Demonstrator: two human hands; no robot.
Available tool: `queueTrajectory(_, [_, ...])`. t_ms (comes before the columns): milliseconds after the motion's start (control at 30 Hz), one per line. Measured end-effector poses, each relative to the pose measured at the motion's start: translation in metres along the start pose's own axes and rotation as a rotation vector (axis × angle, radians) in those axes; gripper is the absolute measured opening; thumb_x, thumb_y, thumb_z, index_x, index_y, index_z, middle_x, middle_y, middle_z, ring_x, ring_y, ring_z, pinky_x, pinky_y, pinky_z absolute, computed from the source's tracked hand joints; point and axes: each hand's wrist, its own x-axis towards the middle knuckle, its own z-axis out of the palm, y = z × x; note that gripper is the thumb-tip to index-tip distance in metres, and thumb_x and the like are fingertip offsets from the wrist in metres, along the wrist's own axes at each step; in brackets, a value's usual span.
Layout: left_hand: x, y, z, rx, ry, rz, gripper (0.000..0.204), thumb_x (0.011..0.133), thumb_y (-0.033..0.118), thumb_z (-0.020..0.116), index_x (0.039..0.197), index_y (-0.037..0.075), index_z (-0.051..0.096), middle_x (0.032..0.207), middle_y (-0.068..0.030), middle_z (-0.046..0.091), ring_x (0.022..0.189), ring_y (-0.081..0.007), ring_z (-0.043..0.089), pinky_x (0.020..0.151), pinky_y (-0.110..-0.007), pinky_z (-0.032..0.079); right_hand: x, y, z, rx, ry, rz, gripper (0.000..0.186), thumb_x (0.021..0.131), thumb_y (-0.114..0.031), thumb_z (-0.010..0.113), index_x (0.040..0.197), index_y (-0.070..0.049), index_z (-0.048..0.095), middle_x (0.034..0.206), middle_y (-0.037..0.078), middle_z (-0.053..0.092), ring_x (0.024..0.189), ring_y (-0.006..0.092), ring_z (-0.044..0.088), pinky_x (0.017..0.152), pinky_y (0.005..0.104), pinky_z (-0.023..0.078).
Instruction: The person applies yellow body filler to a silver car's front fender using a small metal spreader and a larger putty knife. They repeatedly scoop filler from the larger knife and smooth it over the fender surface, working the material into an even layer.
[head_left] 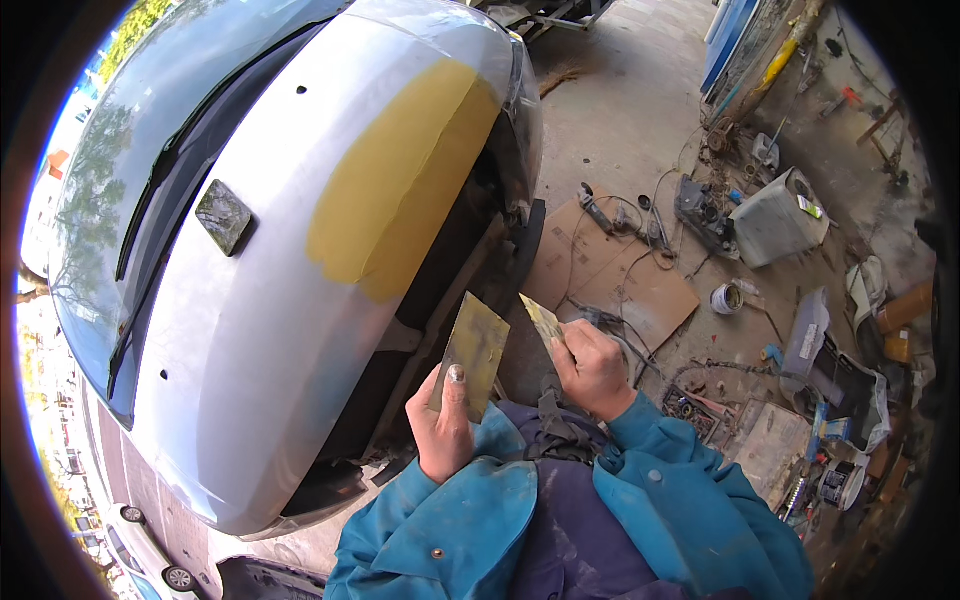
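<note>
My left hand [440, 430] is closed around a flat rectangular putty plate [474, 352], stained grey and yellow, with the thumb pressed on its face. To its right, my right hand [596, 372] grips a smaller putty spreader [541, 318] smeared with yellow. The two tools are held apart, in front of my body. Beyond them lies the silver-white car hood [250, 370], with a broad patch of yellow putty [400, 185] toward its front edge. Neither tool touches the hood. On the hood near the windshield sits a dark, mottled square plate [225, 217].
Right of the car, power tools [597, 210] and cords lie on a flattened cardboard sheet [640, 290]. Farther right are a grey plastic jerrycan [780, 217], an opened can [727, 298], a blue-and-white tin [843, 482] and scattered car parts. Wipers [150, 220] cross the windshield base.
</note>
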Motion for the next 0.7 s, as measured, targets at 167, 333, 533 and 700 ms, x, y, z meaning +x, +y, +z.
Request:
queueTrajectory(167, [0.000, 0.001, -0.003, 0.002, -0.004, 0.037, 0.040, 0.120, 0.024, 0.066, 0.134, -0.012, 0.075, 0.112, -0.0062, 0.081, 0.103, -0.0112, 0.065, 0.095, -0.028, 0.053, 0.000, -0.007, -0.001, 0.085, -0.028, 0.036, 0.013, 0.103, -0.007, 0.075, 0.102, 0.006, 0.072, 0.098, 0.023, 0.072, 0.084, 0.0448, 0.072, 0.074, 0.0468, 0.058])
queueTrajectory(333, [-0.001, -0.003, -0.010, -0.032, 0.002, 0.040, 0.041, 0.121, 0.025, 0.065, 0.135, -0.012, 0.075, 0.114, -0.0073, 0.081, 0.105, -0.0123, 0.067, 0.096, -0.029, 0.054, 0.005, -0.022, -0.006, 0.085, -0.002, 0.005, 0.010, 0.101, -0.003, 0.077, 0.103, 0.006, 0.074, 0.098, 0.022, 0.073, 0.082, 0.0429, 0.072, 0.073, 0.0457, 0.058])
queueTrajectory(533, [-0.002, -0.007, -0.016, -0.117, -0.007, 0.055, 0.048, 0.123, 0.033, 0.061, 0.144, -0.010, 0.071, 0.128, -0.0091, 0.078, 0.114, -0.0133, 0.067, 0.102, -0.030, 0.053, 0.018, -0.062, -0.017, 0.043, -0.028, -0.316, 0.045, 0.089, 0.004, 0.081, 0.135, 0.002, 0.081, 0.110, 0.012, 0.079, 0.091, 0.0308, 0.077, 0.075, 0.0406, 0.067])
queueTrajectory(700, [-0.007, -0.004, -0.020, -0.152, 0.028, 0.139, 0.051, 0.126, 0.038, 0.055, 0.143, -0.008, 0.070, 0.128, -0.0086, 0.076, 0.115, -0.0124, 0.065, 0.102, -0.029, 0.051, 0.017, -0.088, -0.004, 0.052, -0.085, -0.462, 0.047, 0.086, 0.004, 0.083, 0.133, 0.004, 0.081, 0.117, 0.012, 0.080, 0.094, 0.0271, 0.077, 0.079, 0.0371, 0.068])
